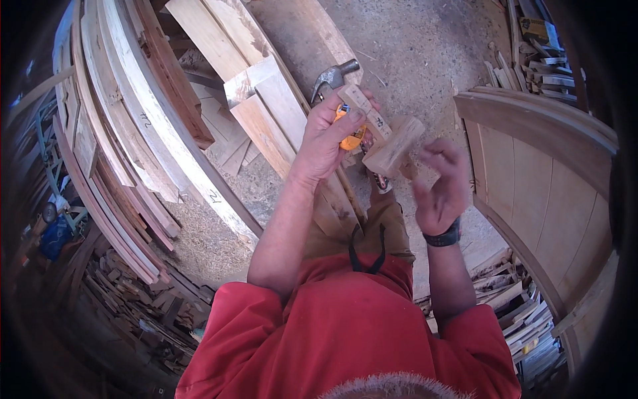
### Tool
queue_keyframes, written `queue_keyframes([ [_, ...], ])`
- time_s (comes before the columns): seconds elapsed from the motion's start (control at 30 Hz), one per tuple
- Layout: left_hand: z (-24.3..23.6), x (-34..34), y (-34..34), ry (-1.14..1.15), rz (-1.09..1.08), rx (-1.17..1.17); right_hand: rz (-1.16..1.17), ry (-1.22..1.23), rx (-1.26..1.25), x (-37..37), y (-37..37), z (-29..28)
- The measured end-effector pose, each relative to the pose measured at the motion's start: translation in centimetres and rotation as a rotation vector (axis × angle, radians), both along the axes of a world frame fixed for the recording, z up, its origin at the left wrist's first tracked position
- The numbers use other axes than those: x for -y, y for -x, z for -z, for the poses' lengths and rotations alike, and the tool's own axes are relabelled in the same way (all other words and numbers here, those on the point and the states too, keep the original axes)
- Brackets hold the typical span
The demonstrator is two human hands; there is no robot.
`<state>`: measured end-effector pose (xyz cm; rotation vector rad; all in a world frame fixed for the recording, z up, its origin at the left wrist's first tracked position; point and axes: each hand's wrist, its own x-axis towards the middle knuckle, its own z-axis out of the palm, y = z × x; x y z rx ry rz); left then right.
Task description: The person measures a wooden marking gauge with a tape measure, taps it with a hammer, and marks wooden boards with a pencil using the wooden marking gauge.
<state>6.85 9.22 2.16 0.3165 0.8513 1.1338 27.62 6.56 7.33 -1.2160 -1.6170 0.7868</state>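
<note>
A yellow tape measure (347, 135) is gripped in my left hand (330, 126), along with a slim wooden piece (362, 106) that has pencil marks. This piece runs down to a chunky, pale wooden block (392, 147); I cannot tell whether they are joined. A claw hammer (332, 78) shows just beyond my left hand, partly hidden. My right hand (440, 189) is just right of the block, fingers loosely curved and apart, slightly blurred, holding nothing.
Boards (262, 100) lie lengthwise in front of me, reaching down toward my legs. Long planks (159, 153) are stacked at the left. A panelled wooden piece (531, 193) stands at the right. Piles of offcuts (545, 73) sit at the upper right and both lower sides, on a concrete floor (419, 60).
</note>
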Motion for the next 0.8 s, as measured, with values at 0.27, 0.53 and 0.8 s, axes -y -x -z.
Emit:
queue_keyframes([
  [0.27, -0.7, 0.0, -0.5, -0.131, 0.120, -0.177, -0.163, 0.155, 0.063, -7.5, 2.7, -0.2],
  [0.53, -0.9, 0.1, -0.5, -0.141, 0.114, -0.327, -0.262, 0.265, -0.123, -8.0, 3.1, 1.3],
  [0.8, -0.7, 0.4, -1.0, -0.131, 0.088, -0.283, -0.204, 0.396, -0.268, -7.4, 3.1, 1.7],
])
